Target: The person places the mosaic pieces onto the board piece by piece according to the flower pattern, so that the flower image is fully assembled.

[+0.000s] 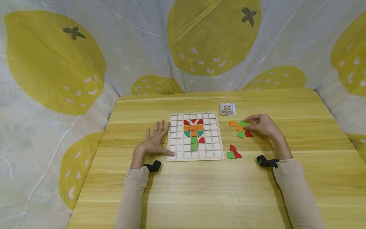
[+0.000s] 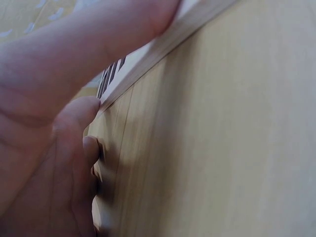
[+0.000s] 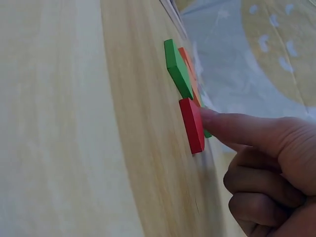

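A white grid board (image 1: pixel 177 155) with a wooden rim lies mid-table and bears a flower pattern of red, orange, green and teal pieces. My left hand (image 1: pixel 153 142) spreads at its left side, thumb on the near corner and index finger at the edge. In the left wrist view, the thumb (image 2: pixel 98 49) rests on the board's rim. Right of the board, my right hand (image 1: pixel 262 124) pinches a green square tile (image 1: pixel 243 123) between thumb and index finger, other fingers curled. Beside it lie orange tiles (image 1: pixel 239 128), another green tile (image 1: pixel 241 135) and a red quarter-circle piece (image 1: pixel 248 134).
A small printed pattern card (image 1: pixel 227 109) lies beyond the board's far right corner. Nearer me, a green square (image 1: pixel 230 155) and two red quarter-circles (image 1: pixel 237 155) lie right of the board. A lemon-print curtain (image 1: pixel 154 47) hangs behind the table (image 1: pixel 200 194).
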`<state>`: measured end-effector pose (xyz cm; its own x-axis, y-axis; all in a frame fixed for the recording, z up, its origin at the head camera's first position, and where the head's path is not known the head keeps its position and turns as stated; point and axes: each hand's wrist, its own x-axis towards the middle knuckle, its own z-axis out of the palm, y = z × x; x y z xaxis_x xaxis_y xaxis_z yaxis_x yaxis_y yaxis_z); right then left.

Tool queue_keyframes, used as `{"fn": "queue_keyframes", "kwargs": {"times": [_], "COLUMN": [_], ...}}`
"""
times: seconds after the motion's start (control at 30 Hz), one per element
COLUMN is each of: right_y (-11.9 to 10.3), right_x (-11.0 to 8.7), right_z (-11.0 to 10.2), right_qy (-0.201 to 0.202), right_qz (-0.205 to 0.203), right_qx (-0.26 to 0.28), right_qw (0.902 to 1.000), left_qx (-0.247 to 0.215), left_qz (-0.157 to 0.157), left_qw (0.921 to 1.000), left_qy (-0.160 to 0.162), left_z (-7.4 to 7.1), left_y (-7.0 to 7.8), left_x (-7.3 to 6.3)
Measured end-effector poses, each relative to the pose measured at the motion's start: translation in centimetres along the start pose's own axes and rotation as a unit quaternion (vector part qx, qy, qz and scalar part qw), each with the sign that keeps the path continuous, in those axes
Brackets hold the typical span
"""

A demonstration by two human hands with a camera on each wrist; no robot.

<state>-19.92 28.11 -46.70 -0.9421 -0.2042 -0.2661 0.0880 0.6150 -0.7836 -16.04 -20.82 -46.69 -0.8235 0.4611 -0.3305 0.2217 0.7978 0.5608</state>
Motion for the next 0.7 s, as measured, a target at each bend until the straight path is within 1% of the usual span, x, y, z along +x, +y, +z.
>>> {"fn": "queue_keyframes", "kwargs": {"times": [0.2,0.33,0.4,0.5,0.6,0.7], "right_y": [-0.4,-1.7,-2.8,-4.6,-6.1,-7.2], "right_x": [-0.1,-0.2,-0.2,0.0,0.0,0.0], "right_z": [0.1,0.7,1.6,3.6,5.9,7.8], "right_qy": [0.001,-0.009,-0.020,-0.045,-0.075,-0.102], "right_qz": [0.009,-0.002,-0.021,-0.052,-0.077,-0.082], "right_qx": [0.013,0.023,0.033,0.044,0.033,0.010], "right_qw": [0.9999,0.9997,0.9990,0.9967,0.9937,0.9914], "left_qx": [0.000,0.000,0.002,0.004,0.003,0.002], "left_qz": [0.001,-0.001,-0.005,-0.008,-0.006,-0.004], "left_qw": [1.0000,1.0000,1.0000,1.0000,1.0000,1.0000], "left_qy": [0.000,0.000,0.000,0.002,0.002,0.000], "left_z": [0.0,-0.1,-0.1,-0.2,-0.1,-0.1], "left_y": [-0.1,0.0,0.0,-0.1,-0.1,0.0], "left_x": [0.0,-0.1,-0.2,-0.2,-0.1,-0.1]}}
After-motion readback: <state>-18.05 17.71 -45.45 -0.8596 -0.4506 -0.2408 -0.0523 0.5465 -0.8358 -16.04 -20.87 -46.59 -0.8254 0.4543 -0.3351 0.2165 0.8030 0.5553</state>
